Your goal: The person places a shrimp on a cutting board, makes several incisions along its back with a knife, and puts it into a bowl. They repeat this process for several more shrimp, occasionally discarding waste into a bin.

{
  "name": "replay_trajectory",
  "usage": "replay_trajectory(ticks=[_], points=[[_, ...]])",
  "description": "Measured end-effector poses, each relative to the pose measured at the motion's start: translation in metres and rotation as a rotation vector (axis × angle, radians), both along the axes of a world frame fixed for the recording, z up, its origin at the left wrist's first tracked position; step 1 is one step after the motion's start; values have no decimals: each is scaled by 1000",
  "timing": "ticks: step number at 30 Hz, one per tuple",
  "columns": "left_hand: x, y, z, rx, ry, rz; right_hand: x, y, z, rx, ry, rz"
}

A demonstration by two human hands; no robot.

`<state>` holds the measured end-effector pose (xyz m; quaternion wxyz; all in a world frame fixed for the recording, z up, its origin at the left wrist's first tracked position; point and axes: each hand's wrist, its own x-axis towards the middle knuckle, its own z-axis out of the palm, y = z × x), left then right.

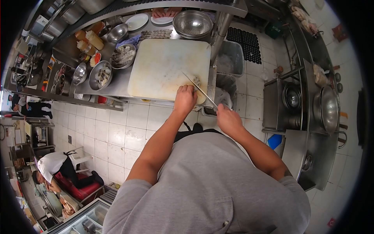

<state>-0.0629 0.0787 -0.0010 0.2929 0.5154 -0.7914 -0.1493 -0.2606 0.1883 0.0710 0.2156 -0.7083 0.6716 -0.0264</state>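
Observation:
My right hand [228, 118] is closed round the handle of a knife [202, 92], whose long thin blade reaches diagonally over the lower right of a white cutting board [163, 64]. Beside the blade, my left hand [185, 98] rests at the board's near edge with its fingers curled together; whatever lies under them is hidden. A small heap of greyish pieces [196, 81], perhaps shrimp scraps, sits just past the blade. Beyond the board lies a row of grey raw shrimp [156, 34]. To its left stand a metal bowl of shrimp [130, 63] and another metal bowl with pale pieces [92, 80].
A metal colander [192, 24] stands behind the board. Another person's hands [165, 12] are over a white plate at the far side. Squeeze bottles [94, 40] stand left. A plastic bin [230, 58] is right of the counter. Another person [54, 165] bends over at lower left.

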Motion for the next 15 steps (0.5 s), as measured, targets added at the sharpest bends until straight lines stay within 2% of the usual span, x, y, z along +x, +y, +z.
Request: replay_trajectory(ticks=[4, 15], points=[[-2, -6, -5, -2, -22, -2, 1, 4, 10, 17, 40, 16], [-2, -8, -5, -13, -36, -9, 3, 4, -4, 43, 42, 11]])
